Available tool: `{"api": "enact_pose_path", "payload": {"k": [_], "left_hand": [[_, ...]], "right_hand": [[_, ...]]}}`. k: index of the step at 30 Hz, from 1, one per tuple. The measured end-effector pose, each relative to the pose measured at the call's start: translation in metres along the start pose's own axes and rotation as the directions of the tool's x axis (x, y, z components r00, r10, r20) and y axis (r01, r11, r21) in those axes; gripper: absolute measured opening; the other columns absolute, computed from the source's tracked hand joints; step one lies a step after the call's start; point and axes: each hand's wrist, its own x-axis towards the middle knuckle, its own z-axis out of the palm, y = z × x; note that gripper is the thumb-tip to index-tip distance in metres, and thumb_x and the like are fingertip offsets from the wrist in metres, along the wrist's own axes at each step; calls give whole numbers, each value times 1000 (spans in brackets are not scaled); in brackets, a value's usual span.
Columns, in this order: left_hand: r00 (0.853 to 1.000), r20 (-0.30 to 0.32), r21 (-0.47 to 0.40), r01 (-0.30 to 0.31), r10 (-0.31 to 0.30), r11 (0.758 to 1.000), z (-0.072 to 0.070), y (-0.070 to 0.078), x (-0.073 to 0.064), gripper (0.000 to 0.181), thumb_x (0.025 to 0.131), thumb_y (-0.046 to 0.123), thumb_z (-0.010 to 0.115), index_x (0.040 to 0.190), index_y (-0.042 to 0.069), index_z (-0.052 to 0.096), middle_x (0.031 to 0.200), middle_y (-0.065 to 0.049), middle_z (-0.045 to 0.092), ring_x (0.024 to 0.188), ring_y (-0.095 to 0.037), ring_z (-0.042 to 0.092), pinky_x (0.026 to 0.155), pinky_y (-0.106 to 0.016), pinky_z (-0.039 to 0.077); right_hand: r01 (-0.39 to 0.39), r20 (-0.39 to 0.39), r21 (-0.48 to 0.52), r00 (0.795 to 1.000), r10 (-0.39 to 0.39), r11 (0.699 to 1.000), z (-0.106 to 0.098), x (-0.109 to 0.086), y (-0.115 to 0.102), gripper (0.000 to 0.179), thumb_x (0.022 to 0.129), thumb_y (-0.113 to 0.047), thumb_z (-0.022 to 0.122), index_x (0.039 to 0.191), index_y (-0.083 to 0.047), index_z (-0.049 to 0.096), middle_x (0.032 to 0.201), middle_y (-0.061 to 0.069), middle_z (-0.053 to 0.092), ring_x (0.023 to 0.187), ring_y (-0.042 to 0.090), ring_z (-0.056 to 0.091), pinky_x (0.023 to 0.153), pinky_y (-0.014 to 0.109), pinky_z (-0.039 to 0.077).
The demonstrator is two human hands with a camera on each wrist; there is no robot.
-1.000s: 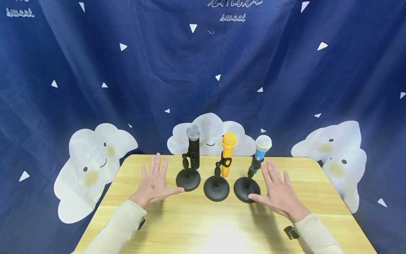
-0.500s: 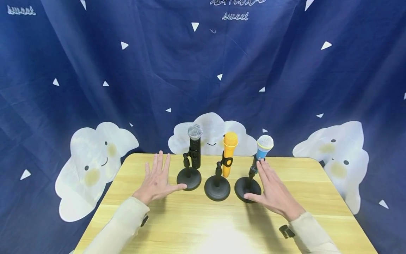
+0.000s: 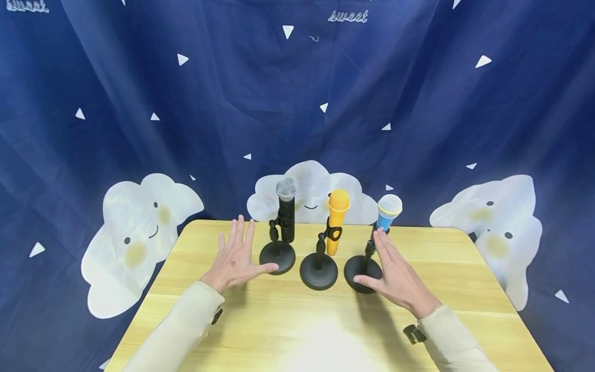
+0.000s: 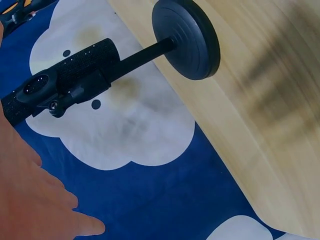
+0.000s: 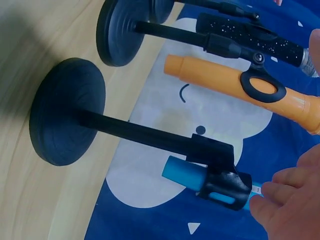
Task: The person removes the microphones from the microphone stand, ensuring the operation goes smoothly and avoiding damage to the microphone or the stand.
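Three microphones stand in clips on black desk stands in the head view: a black one with a silver head [image 3: 286,217] at left, a yellow-orange one [image 3: 337,209] in the middle, a blue one with a white head [image 3: 389,207] at right. My left hand [image 3: 234,262] is spread beside the black microphone's stand [image 3: 277,259], thumb over its base. My right hand [image 3: 400,281] has straight fingers close to the blue microphone's clip, with the thumb over that stand's base [image 3: 357,271]. In the right wrist view the fingertips overlap the blue microphone [image 5: 182,172]; contact is unclear.
A light wooden table [image 3: 288,310] carries the stands, which form a row toward its far edge. Behind it hangs a dark blue curtain [image 3: 260,103] printed with white clouds and triangles. Each wrist wears a small black device [image 3: 415,334].
My right hand has shifted left, closer to the blue microphone. My left hand has edged right toward the black microphone. The stands stay in place, and the head view has tilted slightly.
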Motion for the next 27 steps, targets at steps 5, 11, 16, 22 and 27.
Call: {"api": "enact_pose_path", "payload": {"k": [5,11,16,22,27], "left_hand": [[1000,12,-6,-2,2,1000,0,4,4,132,72,86,60,160,4,6,164,-22,-8,151,-38,-10,114,-70,0],[1000,21,-17,-1,1,1000,4,5,7,130,73,83,62,160,4,5,164,-23,-8,151,-38,-10,114,-69,-3],[1000,16,-31,-2,3,1000,11,7,10,131,73,85,59,160,3,5,164,-23,-8,151,-39,-9,115,-69,1],[1000,-1,-50,7,-7,999,15,9,16,130,74,84,59,160,3,5,164,-22,-9,151,-38,-8,115,-69,3],[1000,-13,-69,27,-28,997,16,11,21,128,75,85,56,159,2,5,164,-21,-11,151,-37,-9,116,-66,2]], "right_hand": [[-5,-2,12,1000,5,1000,0,2,-2,116,80,-62,75,157,2,17,164,22,13,148,39,21,113,59,29],[-1,-14,24,1000,1,1000,2,4,-2,115,81,-60,75,159,-1,15,164,20,14,148,38,21,113,59,29],[-14,-8,65,1000,15,998,6,5,-5,114,82,-61,74,159,-3,13,165,17,14,148,37,22,114,57,29],[-21,-22,96,999,24,995,8,7,-11,113,83,-61,72,160,-6,11,165,14,13,149,35,22,115,56,28],[-17,-22,103,1000,19,995,7,11,-15,112,83,-63,71,159,-4,13,164,16,14,148,36,23,115,56,28]]}}
